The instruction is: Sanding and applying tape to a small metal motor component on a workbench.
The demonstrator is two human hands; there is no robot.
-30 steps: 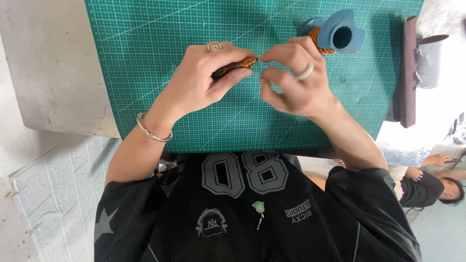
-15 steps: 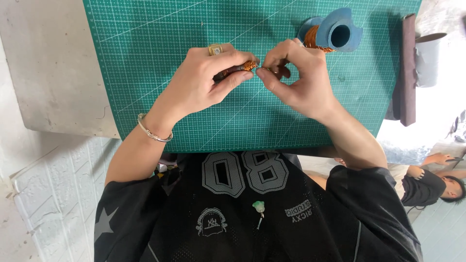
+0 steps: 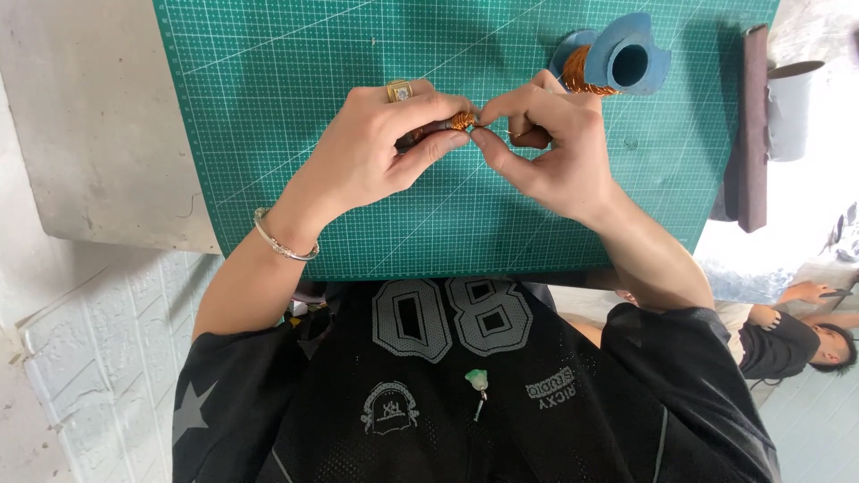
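Note:
My left hand (image 3: 380, 152) grips a small dark core wound with copper wire (image 3: 462, 121), held just above the green cutting mat (image 3: 295, 80). A gold ring sits on one finger and a silver bracelet (image 3: 282, 243) circles that wrist. My right hand (image 3: 546, 148) pinches the thin copper wire right at the coil's end, fingertips of both hands almost touching. Behind the right hand lies a blue spool (image 3: 617, 64) of copper wire on its side on the mat.
A dark strip (image 3: 753, 125) and a grey cylinder (image 3: 789, 107) lie at the mat's right edge. A grey slab (image 3: 89, 125) adjoins the mat on the left. Another person (image 3: 796, 335) sits low at the right.
My right hand has moved left and closed in on the coil, from spread fingers to a tight pinch at the coil's end. The left hand keeps its hold.

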